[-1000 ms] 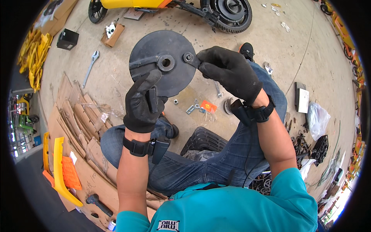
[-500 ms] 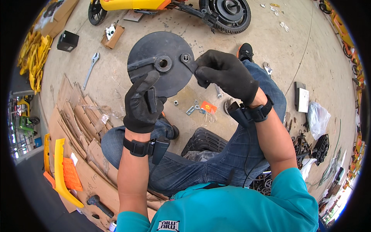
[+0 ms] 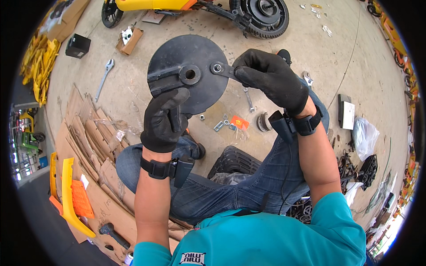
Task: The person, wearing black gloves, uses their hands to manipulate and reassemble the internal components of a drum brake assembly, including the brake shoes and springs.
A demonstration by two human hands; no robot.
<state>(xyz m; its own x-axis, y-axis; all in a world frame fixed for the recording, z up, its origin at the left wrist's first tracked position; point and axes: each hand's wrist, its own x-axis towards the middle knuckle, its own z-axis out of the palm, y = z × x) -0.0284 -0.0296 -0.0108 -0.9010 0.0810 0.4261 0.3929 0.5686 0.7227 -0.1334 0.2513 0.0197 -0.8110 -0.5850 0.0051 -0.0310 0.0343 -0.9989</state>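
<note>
A round black drum brake plate [image 3: 206,91] is held up in front of me, its raised hub with a hole in the middle facing me. My left hand [image 3: 164,117], in a black glove, grips its lower left edge with the thumb on the near face. At the plate's right side a short lever arm [image 3: 229,72] is fixed on a small bolt with a nut [image 3: 217,68]. The lever's free end is pinched in my gloved right hand [image 3: 271,80], which hides its tip.
Beyond lies a yellow scooter [image 3: 155,5] with a black wheel. On the floor are an adjustable wrench [image 3: 104,80], a spanner [image 3: 249,99], a curved metal part [image 3: 263,122], an orange packet [image 3: 239,123] and a black plastic piece [image 3: 235,160]. Flattened cardboard [image 3: 84,155] covers the left.
My right hand has shifted right and slightly down, and the lever in it has swung up to point more directly right. The plate has moved a little to the right with my left hand.
</note>
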